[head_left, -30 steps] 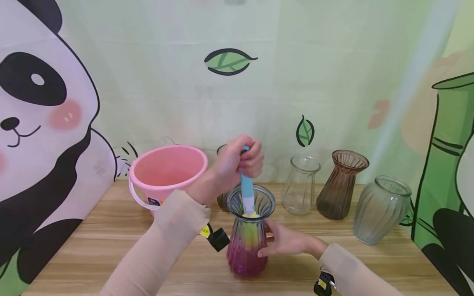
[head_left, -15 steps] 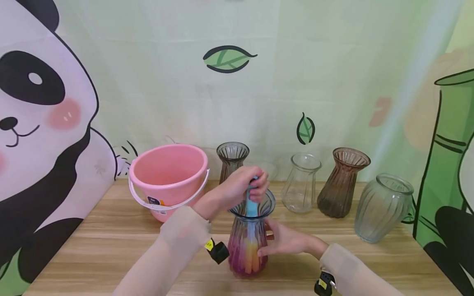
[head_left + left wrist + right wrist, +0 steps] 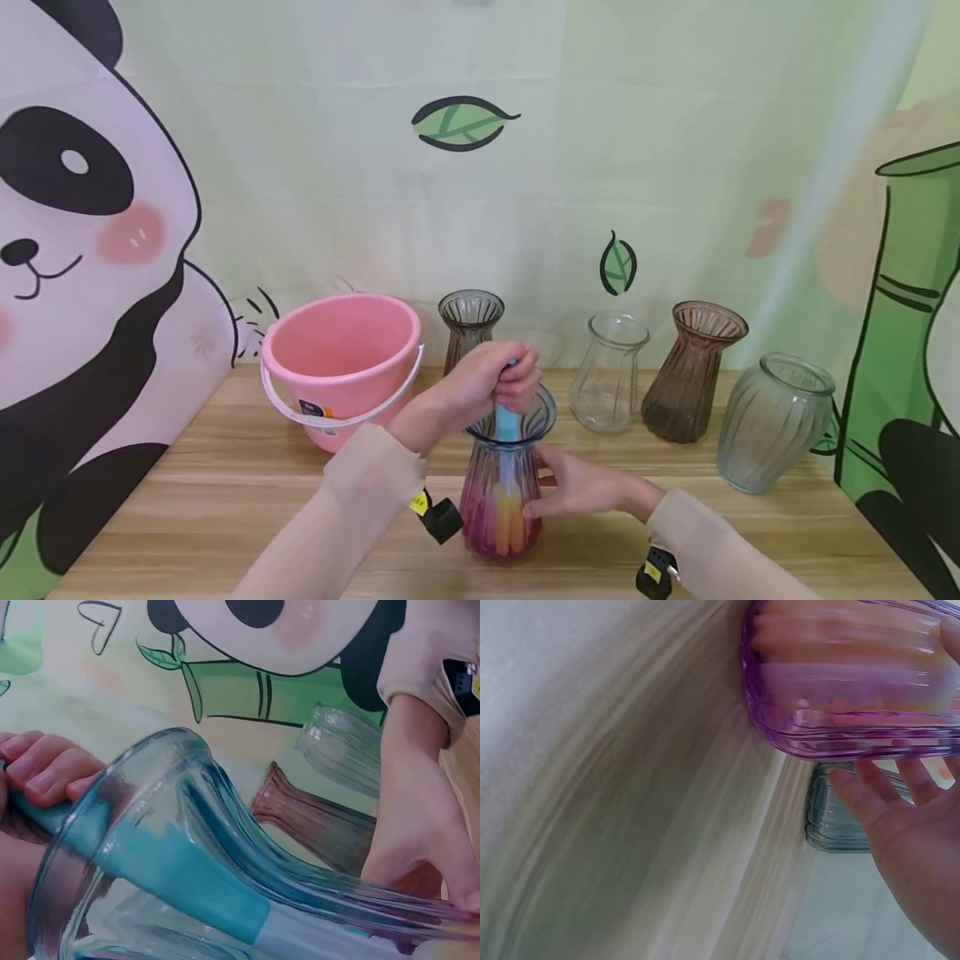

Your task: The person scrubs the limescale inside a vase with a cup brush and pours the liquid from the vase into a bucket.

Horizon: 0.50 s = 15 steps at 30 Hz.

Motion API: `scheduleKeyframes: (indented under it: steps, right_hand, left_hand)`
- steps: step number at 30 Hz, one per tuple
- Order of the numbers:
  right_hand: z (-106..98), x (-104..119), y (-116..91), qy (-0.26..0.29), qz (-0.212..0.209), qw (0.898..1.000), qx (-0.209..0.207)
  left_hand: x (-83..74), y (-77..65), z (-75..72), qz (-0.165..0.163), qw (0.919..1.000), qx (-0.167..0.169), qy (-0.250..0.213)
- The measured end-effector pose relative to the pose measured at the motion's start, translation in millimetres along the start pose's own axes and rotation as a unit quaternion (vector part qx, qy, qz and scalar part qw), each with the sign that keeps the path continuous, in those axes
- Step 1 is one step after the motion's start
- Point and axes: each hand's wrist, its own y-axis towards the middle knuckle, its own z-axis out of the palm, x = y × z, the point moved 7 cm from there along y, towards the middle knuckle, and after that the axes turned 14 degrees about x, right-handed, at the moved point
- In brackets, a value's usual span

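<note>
A ribbed glass vase (image 3: 501, 508), blue at its flared rim and purple at the base, stands upright on the table. My left hand (image 3: 480, 385) grips the blue handle of a cleaning brush (image 3: 507, 425) just above the rim. Down inside the vase, the brush's yellowish head shows through the purple glass near the bottom. In the left wrist view the blue handle passes through the vase's mouth into a pale lower shaft. My right hand (image 3: 577, 486) holds the vase low on its right side, thumb in front and fingers behind, as the right wrist view also shows.
A pink bucket (image 3: 300, 367) with a white handle stands at the back left. Along the back are a grey vase (image 3: 471, 312), a clear vase (image 3: 607, 383), and a brown vase (image 3: 686, 392). A pale blue-green vase (image 3: 772, 433) stands at the right. The patterned backdrop hangs behind.
From one second to half a second ago, my left hand pushed the brush down from the vase's neck to near its bottom. Since then it has hardly moved. The right hand stays at the vase.
</note>
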Motion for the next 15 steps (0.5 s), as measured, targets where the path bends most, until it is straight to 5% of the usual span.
scheduleKeyframes:
  steps: [7, 15]
  right_hand:
    - [1.8, 0.0, 0.2, 0.019, -0.010, 1.000, 0.001]
    - [5.0, -1.7, 0.5, 0.043, 0.001, 0.999, -0.005]
  left_hand:
    - [-16.4, -2.5, 0.5, 0.045, 0.9984, -0.023, -0.025]
    - [-70.6, 8.2, 10.3, 0.059, 0.9968, -0.053, 0.012]
